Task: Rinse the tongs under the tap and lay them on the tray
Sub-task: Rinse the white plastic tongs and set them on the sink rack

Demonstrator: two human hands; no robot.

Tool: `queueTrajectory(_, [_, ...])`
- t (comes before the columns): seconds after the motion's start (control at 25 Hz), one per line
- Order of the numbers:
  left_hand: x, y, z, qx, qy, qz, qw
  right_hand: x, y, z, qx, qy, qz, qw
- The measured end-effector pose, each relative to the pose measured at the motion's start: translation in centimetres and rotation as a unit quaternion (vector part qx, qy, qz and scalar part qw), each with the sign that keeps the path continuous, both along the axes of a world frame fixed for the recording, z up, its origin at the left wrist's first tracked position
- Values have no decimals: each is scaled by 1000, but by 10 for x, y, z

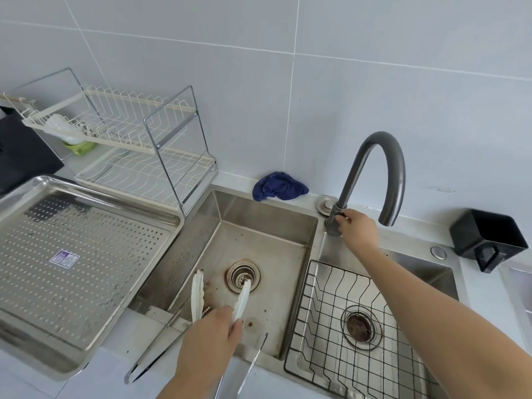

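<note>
Zero rinsing done yet, I reckon: no water shows at the tap (394, 168), though my right hand (358, 228) has its fingers (347, 220) curled round the lever (341, 216) at its base. My left hand (210, 338) grips the tongs (241, 298), white tips splayed past the fingers, long axis pointing away from me, over the drain (240, 272). Possibly the metal arms behind the fingers are theirs. Tray (100, 269) waits well left of those fingers.

Bright, even light, soft shadows, and wide-angle bending at the edges.
</note>
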State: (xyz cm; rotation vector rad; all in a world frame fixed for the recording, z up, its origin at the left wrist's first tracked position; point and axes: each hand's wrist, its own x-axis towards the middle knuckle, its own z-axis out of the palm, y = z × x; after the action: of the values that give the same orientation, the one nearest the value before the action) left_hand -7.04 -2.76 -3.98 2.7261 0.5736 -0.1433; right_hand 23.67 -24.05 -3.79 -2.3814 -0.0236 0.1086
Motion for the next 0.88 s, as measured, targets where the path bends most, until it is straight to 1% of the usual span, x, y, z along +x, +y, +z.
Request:
queueTrajectory(0.2, [36,1,22,-27,-66,9,997,-4,-2,-1,-1,-1,6,1000])
queueTrajectory(0.44, [60,-1,39,-53,-113,30,992,-12,-4,-3,-3,-17,25,1000])
queueTrajectory(0.6, [61,-3,40,-62,-124,24,990,-13,-4,-4,10,-2,12,1000])
queueTrajectory(0.88, [62,-8,42,-64,-118,17,991,-14,-2,-5,-16,-5,15,1000])
